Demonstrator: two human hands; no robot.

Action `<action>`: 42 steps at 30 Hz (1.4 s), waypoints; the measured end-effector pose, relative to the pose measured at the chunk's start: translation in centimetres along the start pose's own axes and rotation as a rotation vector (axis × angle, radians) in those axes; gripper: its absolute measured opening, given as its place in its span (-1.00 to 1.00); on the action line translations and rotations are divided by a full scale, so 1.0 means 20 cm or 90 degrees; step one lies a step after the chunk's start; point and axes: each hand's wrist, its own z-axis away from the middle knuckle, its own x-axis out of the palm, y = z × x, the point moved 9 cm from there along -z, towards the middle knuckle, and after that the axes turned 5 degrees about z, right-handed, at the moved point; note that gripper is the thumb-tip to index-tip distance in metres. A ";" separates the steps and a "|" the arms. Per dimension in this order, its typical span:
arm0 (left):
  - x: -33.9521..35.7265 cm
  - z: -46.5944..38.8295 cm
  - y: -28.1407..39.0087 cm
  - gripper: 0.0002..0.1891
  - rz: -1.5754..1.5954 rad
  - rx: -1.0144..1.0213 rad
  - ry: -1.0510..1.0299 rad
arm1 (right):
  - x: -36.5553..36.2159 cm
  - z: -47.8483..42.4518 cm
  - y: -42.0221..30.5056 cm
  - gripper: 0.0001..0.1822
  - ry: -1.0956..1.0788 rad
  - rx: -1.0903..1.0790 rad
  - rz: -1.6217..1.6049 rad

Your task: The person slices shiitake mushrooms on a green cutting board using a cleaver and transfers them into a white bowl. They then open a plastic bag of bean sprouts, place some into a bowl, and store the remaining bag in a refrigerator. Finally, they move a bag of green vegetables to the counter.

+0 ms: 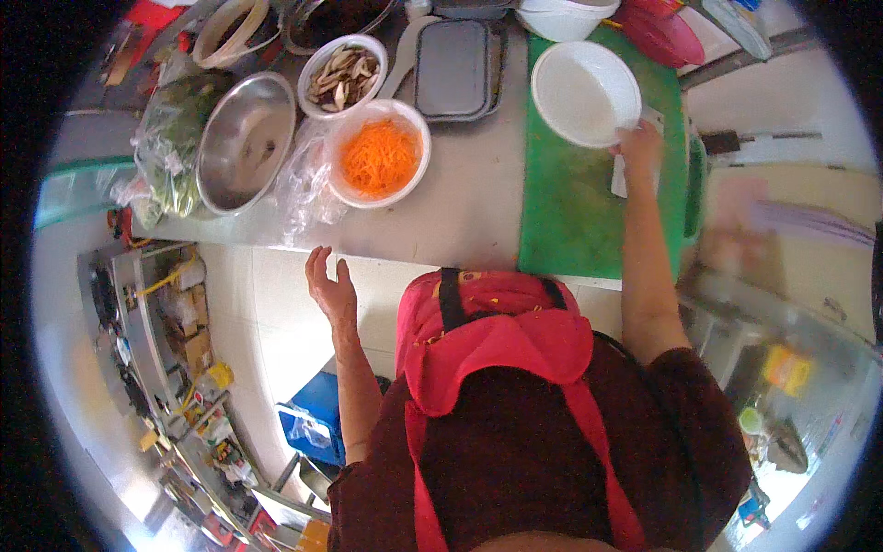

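Note:
My right hand (640, 148) grips the near right rim of a white bowl (583, 93), its fingertips at the edge. The bowl sits over a green cutting board (572, 214); nothing distinct shows inside. Partly hidden under my right hand lies a flat pale object (619, 181), possibly a blade. My left hand (332, 286) hangs free before the table's front edge, fingers apart. Nearest to it is a white bowl of shredded carrot (379, 159) with clear plastic film (310, 183) beside it. Behind stands a bowl of sliced mushrooms (345, 77).
A steel bowl (245, 148) tilts beside a plastic bag of green vegetables (176, 138) on the left. Dark lidded containers (452, 69) stand behind the carrot bowl. Red baskets (655, 31) and white bowls (566, 17) are at the back right. A blue bin (314, 414) stands on the floor.

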 end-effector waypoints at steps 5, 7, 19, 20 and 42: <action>-0.05 0.07 -0.04 -0.70 0.008 -0.026 0.025 | 0.00 0.21 0.05 -0.60 -0.015 -0.093 0.125; -0.08 0.10 -0.05 -0.71 0.003 -0.033 0.031 | 0.01 0.36 -0.07 -0.59 -0.048 -0.115 0.095; -0.12 -0.08 -0.13 -0.68 0.013 0.049 0.016 | -0.04 0.61 -0.53 -0.58 0.049 -0.269 0.123; -0.15 -0.11 -0.16 -0.67 0.009 0.062 0.028 | -0.03 0.64 -0.55 -0.58 0.059 -0.291 0.146; -1.08 -1.53 -1.30 -0.59 0.069 -0.031 0.331 | 0.21 1.20 0.23 -0.60 -0.074 0.340 -0.023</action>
